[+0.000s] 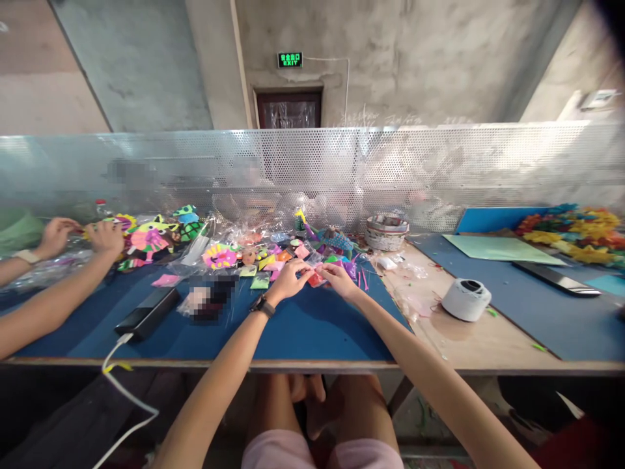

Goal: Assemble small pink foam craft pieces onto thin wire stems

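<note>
Head view | left hand (290, 281): watch (262, 305) on wrist, fingertips pinching pink piece (318, 268) | right hand (338, 280): fingertips pinching same piece | pink piece: between hands, over blue mat (312, 335) | coloured packets (260, 281): near left hand | basket (387, 234), white roll (466, 300): farther right

The pink piece (318, 268) is mostly hidden by the fingertips (308, 270). Pixel blocks mask an item (213, 299). The co-worker's arms (41, 309) leave the left edge.
</note>
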Action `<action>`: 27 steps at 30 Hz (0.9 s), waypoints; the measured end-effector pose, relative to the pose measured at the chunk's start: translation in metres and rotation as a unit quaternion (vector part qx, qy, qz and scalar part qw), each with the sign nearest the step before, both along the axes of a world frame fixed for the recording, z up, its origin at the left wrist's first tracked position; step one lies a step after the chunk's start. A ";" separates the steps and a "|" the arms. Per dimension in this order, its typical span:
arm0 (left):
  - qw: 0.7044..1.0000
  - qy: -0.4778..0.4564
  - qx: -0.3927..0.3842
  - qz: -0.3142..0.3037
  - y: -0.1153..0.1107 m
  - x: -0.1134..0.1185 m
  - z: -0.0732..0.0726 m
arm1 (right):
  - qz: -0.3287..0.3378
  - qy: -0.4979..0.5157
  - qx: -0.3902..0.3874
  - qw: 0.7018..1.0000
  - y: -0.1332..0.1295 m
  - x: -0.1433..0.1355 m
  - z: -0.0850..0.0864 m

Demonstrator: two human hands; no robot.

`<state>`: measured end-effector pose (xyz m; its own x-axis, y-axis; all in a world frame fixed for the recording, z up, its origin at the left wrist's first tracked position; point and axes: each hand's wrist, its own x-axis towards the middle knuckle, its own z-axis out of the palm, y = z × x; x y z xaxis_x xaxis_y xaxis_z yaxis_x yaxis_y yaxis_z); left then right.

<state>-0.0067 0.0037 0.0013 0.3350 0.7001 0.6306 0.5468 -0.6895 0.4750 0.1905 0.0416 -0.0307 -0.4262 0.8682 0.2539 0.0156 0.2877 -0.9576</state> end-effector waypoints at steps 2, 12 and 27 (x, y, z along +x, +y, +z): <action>1.000 0.007 -0.021 -0.011 -0.002 -0.001 0.003 | -0.011 -0.031 0.093 0.995 -0.001 0.000 0.002; 0.986 0.011 -0.152 -0.072 -0.005 0.001 0.008 | -0.056 -0.169 0.352 0.919 -0.002 0.006 0.008; 0.994 0.029 -0.099 -0.022 0.004 -0.002 -0.001 | 0.005 -0.052 0.111 0.992 0.008 -0.003 -0.009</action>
<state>-0.0091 0.0081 0.0007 0.4000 0.7923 0.4608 0.5493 -0.6097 0.5715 0.1873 0.0494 -0.0398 -0.4683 0.7914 0.3930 0.1074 0.4925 -0.8637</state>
